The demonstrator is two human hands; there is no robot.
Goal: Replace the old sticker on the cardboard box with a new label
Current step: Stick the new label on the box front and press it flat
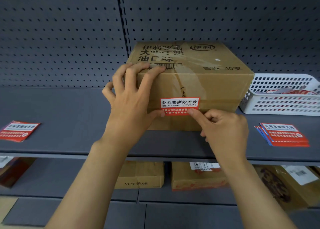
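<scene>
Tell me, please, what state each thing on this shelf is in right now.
cardboard box, taped shut, upright on shelf, gripped at its top left edge.
red sticker, stuck flat on box front.
left hand, grips box.
right hand, fingers curled, one tip pressing sticker's lower right.
white basket, upright, holding scraps.
label stack, fanned, flat on shelf.
left label, lying flat.

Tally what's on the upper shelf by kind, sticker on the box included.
cardboard box: 1
red sticker on the box front: 1
loose red label piles: 2, left pile and right pile
white basket: 1 (scraps inside not counted)
Total: 5
</scene>
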